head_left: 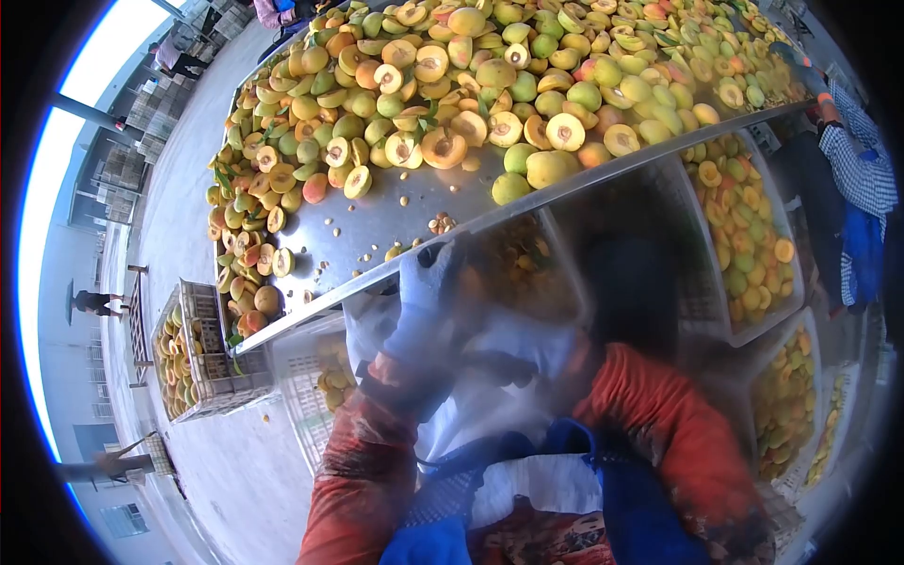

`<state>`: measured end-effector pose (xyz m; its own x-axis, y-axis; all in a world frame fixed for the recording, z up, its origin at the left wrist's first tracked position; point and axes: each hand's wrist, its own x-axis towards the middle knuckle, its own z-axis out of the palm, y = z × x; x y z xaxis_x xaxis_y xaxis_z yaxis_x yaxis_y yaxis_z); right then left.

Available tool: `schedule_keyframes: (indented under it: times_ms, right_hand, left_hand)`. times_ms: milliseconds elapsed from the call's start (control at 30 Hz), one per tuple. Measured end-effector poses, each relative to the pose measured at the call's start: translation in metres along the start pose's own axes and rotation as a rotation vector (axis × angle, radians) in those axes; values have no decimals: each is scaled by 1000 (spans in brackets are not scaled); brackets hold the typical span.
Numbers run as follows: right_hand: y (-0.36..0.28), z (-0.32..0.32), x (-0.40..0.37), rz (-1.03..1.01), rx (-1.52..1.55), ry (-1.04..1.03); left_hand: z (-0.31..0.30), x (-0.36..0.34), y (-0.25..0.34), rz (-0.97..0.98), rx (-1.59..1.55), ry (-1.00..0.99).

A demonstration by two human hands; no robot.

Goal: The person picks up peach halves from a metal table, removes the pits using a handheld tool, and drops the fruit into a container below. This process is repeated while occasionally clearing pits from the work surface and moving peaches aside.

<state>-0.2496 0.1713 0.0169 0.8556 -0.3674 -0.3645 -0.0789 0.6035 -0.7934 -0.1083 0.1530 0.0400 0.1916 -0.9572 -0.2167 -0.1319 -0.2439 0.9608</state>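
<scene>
**Left hand** (426, 306): light glove, orange sleeve, at 12 o'clock from the body. Its fingers (435, 268) are curled at the near rim of the steel tabletop (363, 231); whether they clasp anything cannot be told.

**Right hand** (633, 294): a dark blur at 1 o'clock, below the rim; finger state cannot be told.

**Loose pits** (439, 223): on bare steel just beyond the left hand.

**Peaches** (443, 146): whole and halved, heaped across the tabletop from 10 to 2 o'clock.

**Crate** (702, 292): at 3 o'clock, holding halves.

**Second crate** (202, 311): at 9 o'clock on the floor, also holding halves.

**Co-worker's checked sleeve** (862, 160): at 3 o'clock, far edge.
</scene>
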Motion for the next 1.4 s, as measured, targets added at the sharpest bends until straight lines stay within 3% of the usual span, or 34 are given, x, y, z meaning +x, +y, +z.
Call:
schedule_keyframes:
  times_ms: [100, 133, 167, 200, 233, 267, 300, 333, 400, 433, 467, 500, 533, 600, 667, 700, 767, 833, 867, 900, 933, 967, 1000, 1067, 1100, 1133, 1200, 1233, 1267, 1300, 1333, 1400]
  right_hand:
    - [39, -15, 26, -120, -71, -49]
    - [28, -11, 19, -117, -75, -52]
    - [15, -7, 9, -61, 192, -139]
    - [3, -3, 1, -3, 460, -222]
    - [1, 0, -3, -5, 455, -225]
    - [2, 5, -6, -168, 528, -192]
    - [1, 8, -7, -331, 600, -162]
    - [-8, 5, -9, -331, 597, -174]
    - [-22, -9, -18, -322, 324, -129]
    - [-10, -24, -14, -330, 338, -122]
    - [13, -47, -3, -460, -222, 105]
    - [31, -66, 2, -556, -787, 334]
    - [43, -74, 0, -556, -772, 344]
    - [64, -81, 1, -222, -1214, 787]
    - [78, -84, 15, -250, -1237, 778]
    - [72, -85, 19, -283, -1273, 782]
    - [42, -77, 6, -231, -1201, 745]
    - [37, -78, 1, -171, -1113, 722]
    - [48, -80, 2, -180, -1203, 718]
    - [54, -84, 4, -184, -1291, 713]
    - [51, -86, 2, -180, -1277, 728]
    - [45, -85, -2, -172, -1246, 638]
    - [43, -86, -5, -162, -1214, 547]
    - [45, -90, -4, -183, -1193, 560]
    - [46, -91, -2, -220, -1187, 551]
    - [48, -91, -1, -216, -1183, 545]
    - [59, -83, -3, -557, -1680, 879]
    - [58, -75, -6, -540, -1667, 839]
    - [49, -75, -6, -547, -1593, 957]
    - [39, -75, -8, -554, -1524, 1080]
    - [27, -74, -14, -545, -1536, 1059]
    - [9, -67, -24, -492, -905, 842]
  left_hand:
    - [-1, 3, -4, 41, 17, 39]
    - [-7, 11, -19, 240, 201, 16]
    - [-13, 18, -32, 442, 387, -6]
    - [-11, 16, -25, 445, 387, -1]
    - [-8, 13, -15, 352, 248, -24]
    - [-7, 11, -8, 257, 111, -44]
    - [-15, 14, -12, 521, 230, -58]
    - [-27, 14, -14, 524, 237, -48]
    - [-59, 12, -19, -34, -421, 55]
    - [-90, 3, -34, 61, -220, 163]
    - [-126, -13, -48, 156, -21, 267]
    - [-158, -31, -51, 98, 124, 311]
    - [-184, -46, -54, 42, 275, 354]
    - [-208, -69, -52, 271, 1142, 361]
    - [-196, -56, -32, 83, 721, 407]
    - [-178, -35, -18, 94, 825, 400]
    - [-144, 19, -3, 84, 614, 313]
    - [-101, 76, 8, 77, 618, 213]
    - [-73, 102, 26, -39, 639, 144]
    - [-72, 147, 0, 82, 858, 151]
    - [-47, 165, 10, 59, 905, 135]
    - [-27, 186, 14, -136, 916, 84]
    - [-15, 203, 0, -11, 915, 127]
    - [-20, 251, -65, 528, 583, 39]
    - [-22, 262, -82, 692, 633, 85]
    - [-15, 250, -61, 683, 635, 85]
    - [5, 201, 7, -171, 625, -172]
    - [4, 195, 5, -198, 592, -155]
    - [-5, 192, -13, -117, 365, -153]
    - [-12, 192, -24, 22, 366, -169]
    - [-16, 190, -28, 170, 366, -182]
    - [-24, 176, -31, 140, 264, -87]
